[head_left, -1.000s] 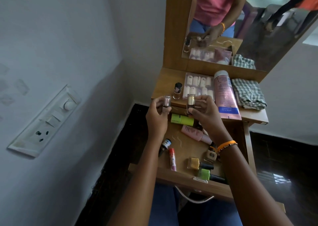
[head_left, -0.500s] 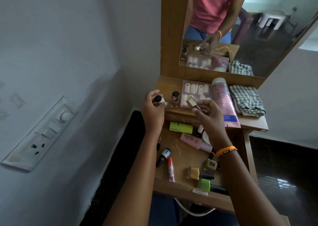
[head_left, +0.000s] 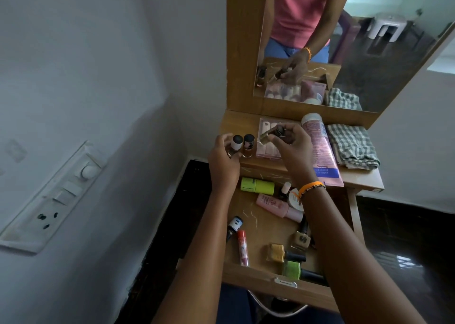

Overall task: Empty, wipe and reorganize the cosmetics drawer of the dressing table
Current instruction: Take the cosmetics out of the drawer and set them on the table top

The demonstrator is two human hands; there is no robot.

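The wooden drawer (head_left: 275, 288) stands pulled out below the dressing table top (head_left: 364, 183). In it lie a green tube (head_left: 257, 185), a pink bottle (head_left: 279, 205), a red lip balm (head_left: 243, 247), a dark roll-on (head_left: 234, 226) and several nail polish bottles (head_left: 291, 269). My left hand (head_left: 222, 159) holds a white-capped polish bottle (head_left: 236, 145) upright on the table top, beside a dark-capped one (head_left: 248, 145). My right hand (head_left: 291, 148) grips a gold polish bottle (head_left: 269, 135), tilted, above the clear case (head_left: 264, 148).
A pink lotion tube (head_left: 320, 148) and a folded checked cloth (head_left: 352, 146) lie on the table top to the right. A mirror (head_left: 369, 52) rises behind. A white wall with a switch panel (head_left: 59, 195) is at the left; dark floor surrounds the table.
My left hand has lowered its bottle onto the table top beside the dark-capped one. My right hand has carried the gold bottle up and back, over the clear case.
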